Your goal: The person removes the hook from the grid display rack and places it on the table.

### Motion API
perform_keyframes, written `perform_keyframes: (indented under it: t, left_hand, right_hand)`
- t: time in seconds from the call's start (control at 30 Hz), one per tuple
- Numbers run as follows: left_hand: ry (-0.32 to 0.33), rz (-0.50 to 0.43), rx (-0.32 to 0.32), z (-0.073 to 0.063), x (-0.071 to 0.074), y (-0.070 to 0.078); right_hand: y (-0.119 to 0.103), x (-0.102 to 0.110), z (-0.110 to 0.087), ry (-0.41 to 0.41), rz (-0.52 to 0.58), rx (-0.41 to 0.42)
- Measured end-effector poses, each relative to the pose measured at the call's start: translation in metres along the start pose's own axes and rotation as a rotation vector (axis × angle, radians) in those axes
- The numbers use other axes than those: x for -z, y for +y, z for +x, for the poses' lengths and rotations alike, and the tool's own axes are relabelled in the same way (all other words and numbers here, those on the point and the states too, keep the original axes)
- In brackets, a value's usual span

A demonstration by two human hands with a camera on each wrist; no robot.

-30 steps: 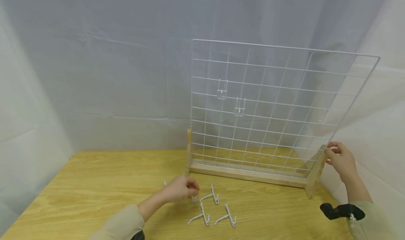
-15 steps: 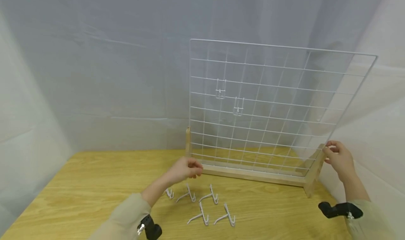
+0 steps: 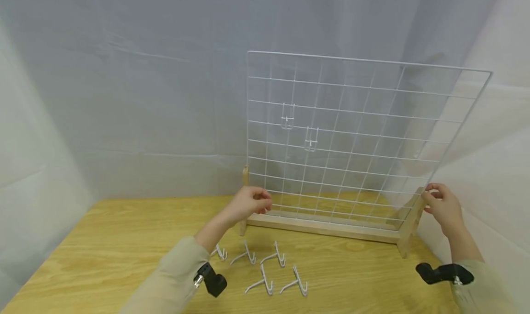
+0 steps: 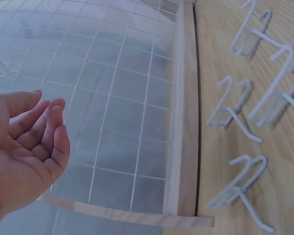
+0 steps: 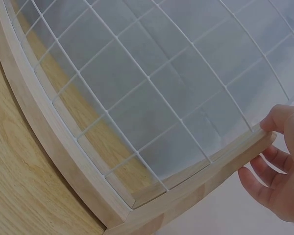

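A white wire grid panel [image 3: 370, 60] stands in a pale wooden stand [image 3: 323, 227]. Two white wire hooks hang on it, one hook [image 3: 287, 119] above and left of the other hook [image 3: 310, 142]. My left hand [image 3: 248, 203] is raised in front of the panel's lower left corner, near the stand's left post [image 3: 245, 176]. In the left wrist view its fingers curl loosely with nothing between them. My right hand [image 3: 447, 209] pinches the stand's right side post [image 5: 213, 178] near its upper end, thumb on the front and fingers behind.
Several white hooks lie on the wooden table [image 3: 136, 240] before the stand, among them a front right hook [image 3: 299, 282] and a back hook [image 3: 278, 254]. Pale sheeting [image 3: 165, 98] hangs behind and at both sides. Each forearm carries a black wrist mount [image 3: 215, 281].
My left hand has risen from over the hooks on the table to the panel's lower left, uncovering hooks beneath it. The right hand stays on the post. The view has shifted slightly.
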State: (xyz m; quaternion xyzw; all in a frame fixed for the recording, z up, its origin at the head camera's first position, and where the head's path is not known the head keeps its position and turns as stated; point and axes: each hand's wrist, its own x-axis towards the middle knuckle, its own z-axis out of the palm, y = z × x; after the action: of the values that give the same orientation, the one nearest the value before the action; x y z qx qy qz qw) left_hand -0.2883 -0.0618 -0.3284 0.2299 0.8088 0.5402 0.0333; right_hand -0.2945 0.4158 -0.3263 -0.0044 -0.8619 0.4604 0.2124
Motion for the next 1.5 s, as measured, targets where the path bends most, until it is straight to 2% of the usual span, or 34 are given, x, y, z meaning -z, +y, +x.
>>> perform_keyframes:
  t: [0.27, 0.67, 0.9, 1.07, 1.3, 1.5]
  left_hand:
    - [0.025, -0.001, -0.019, 0.015, -0.001, 0.017]
    - [0.070, -0.038, -0.003, 0.041, -0.002, 0.048]
    - [0.085, -0.019, -0.023, 0.055, -0.004, 0.062]
    - [0.117, -0.060, -0.039, 0.064, -0.007, 0.073]
    - [0.230, -0.171, -0.059, 0.076, -0.011, 0.090]
    - [0.229, -0.169, -0.056, 0.082, -0.015, 0.097]
  right_hand:
    - [0.000, -0.002, 0.000, 0.004, 0.000, 0.000]
    - [-0.002, 0.001, -0.002, 0.017, -0.003, -0.007]
    - [-0.001, 0.002, -0.004, 0.026, 0.001, -0.005]
    - [-0.001, 0.003, -0.006, 0.016, -0.018, -0.005]
    - [-0.002, 0.002, -0.008, 0.009, -0.012, -0.019]
    - [-0.004, 0.001, -0.007, 0.013, -0.007, -0.009]
